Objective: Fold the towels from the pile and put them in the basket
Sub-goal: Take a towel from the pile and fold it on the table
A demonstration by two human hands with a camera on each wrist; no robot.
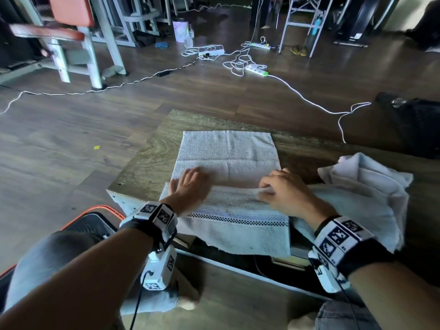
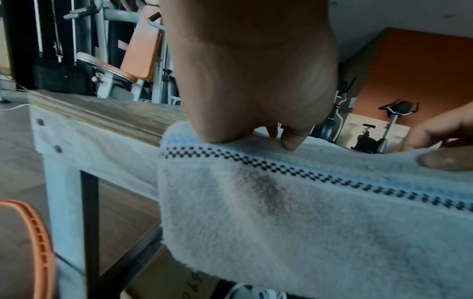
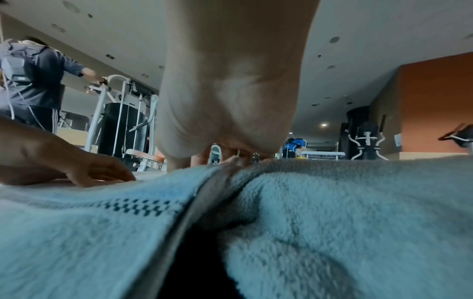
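Head view: towel lies flat on the table, mid-frame, near end draped over the front edge with the checker band just below the wrists. Main risk, as I read it: that hanging end has weight, so if either hand lets go the fold ridge may slide toward the person and the fold go skewed. Second risk: the pile at right touches the towel's right side, so the right hand could drag it along. Left hand is flat, fingers straight and slightly spread, pressing the left part of the ridge. Right hand is curled, fingertips pinching a raised bit of towel at the ridge's right end. Basket sits lower left, mostly behind the left arm. Left wrist view: left hand fills top centre, heel and fingertips on the towel at the table edge; cloth hangs down below. Right wrist view: right hand top centre, fingers bent down into the towel; exact grip is hidden by the palm. Pile bulges lower right, against the towel.
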